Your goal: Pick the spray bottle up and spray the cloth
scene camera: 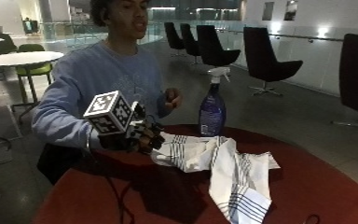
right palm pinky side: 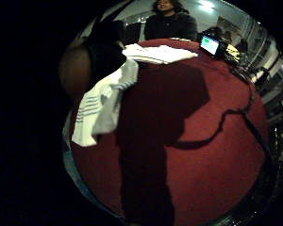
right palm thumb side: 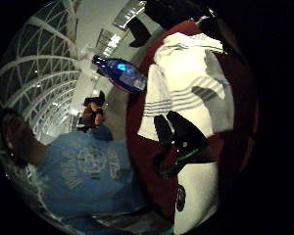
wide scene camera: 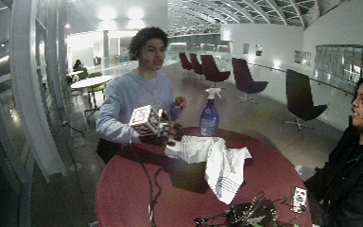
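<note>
- Gloved right hand (scene camera: 139,137), left of centre in the outside view, pinches the edge of the striped cloth (scene camera: 225,168), fingers (scene camera: 151,140) curled.
- Spray bottle (scene camera: 212,109) stands upright on the round red counter (scene camera: 303,196), upper centre, untouched.
- Best reach: release the cloth, wrap the bottle's neck below the trigger.
- Exact fingertip contact is shadowed.

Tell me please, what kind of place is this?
Probably a large public atrium or lobby: a glazed lattice roof, rows of dark swivel chairs along a railing, and round tables, one red table holding the cloth.
</note>
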The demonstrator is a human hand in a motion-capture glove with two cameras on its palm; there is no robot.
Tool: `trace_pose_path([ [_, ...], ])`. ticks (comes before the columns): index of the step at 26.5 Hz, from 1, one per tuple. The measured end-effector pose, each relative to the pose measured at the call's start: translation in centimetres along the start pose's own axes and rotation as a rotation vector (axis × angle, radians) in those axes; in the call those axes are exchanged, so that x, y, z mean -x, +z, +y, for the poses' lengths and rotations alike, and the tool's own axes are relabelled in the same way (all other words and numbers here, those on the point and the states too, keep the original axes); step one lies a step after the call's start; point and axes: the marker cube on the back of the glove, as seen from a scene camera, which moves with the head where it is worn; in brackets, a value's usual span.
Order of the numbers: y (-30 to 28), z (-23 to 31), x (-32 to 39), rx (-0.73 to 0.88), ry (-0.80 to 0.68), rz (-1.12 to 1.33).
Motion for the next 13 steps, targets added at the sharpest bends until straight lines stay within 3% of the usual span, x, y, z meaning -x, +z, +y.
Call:
trace_pose_path([
  [13, -2.0, 3.3, -5.3, 0.076, 0.053, 0.194],
])
